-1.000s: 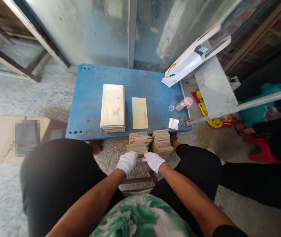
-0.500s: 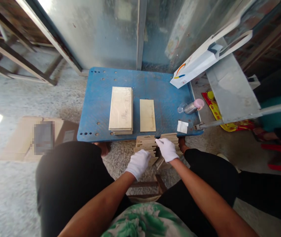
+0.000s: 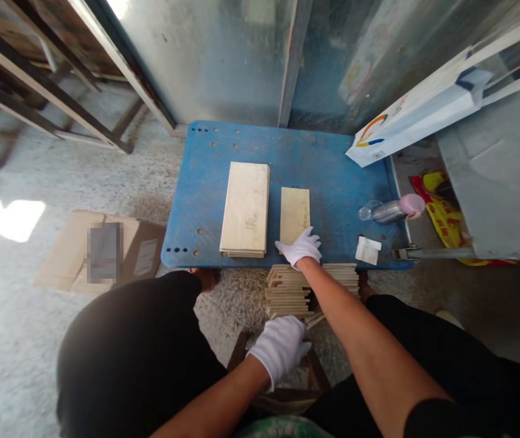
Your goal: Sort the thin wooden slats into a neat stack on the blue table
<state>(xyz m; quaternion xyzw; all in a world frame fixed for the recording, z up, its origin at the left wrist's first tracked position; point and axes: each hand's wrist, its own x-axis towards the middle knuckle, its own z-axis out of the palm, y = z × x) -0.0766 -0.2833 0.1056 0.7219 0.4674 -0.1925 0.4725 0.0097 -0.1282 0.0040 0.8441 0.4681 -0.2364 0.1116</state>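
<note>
My right hand [image 3: 302,247], in a white glove, lies over the near end of a single thin pale board [image 3: 295,210] on the blue table [image 3: 333,170]. Its fingers are spread, touching the board. Left of that board stands a neat stack of larger pale boards [image 3: 245,207]. My left hand [image 3: 282,347], also gloved, hangs below the table edge with its fingers curled; no board shows in it. Just beyond it, many thin boards [image 3: 290,291] stand on edge in a row. A second row of boards [image 3: 344,275] is partly hidden behind my right forearm.
On the table's right are a steel flask with pink lid [image 3: 397,210], a clear cup [image 3: 367,211] and a white paper [image 3: 368,249]. A white paper bag [image 3: 415,121] leans at the back right. A flattened carton [image 3: 68,255] lies on the floor at left.
My right hand has moved from the upright boards up onto the single board and spread its fingers. My left hand has drawn back toward me, off the board row. The view has shifted left.
</note>
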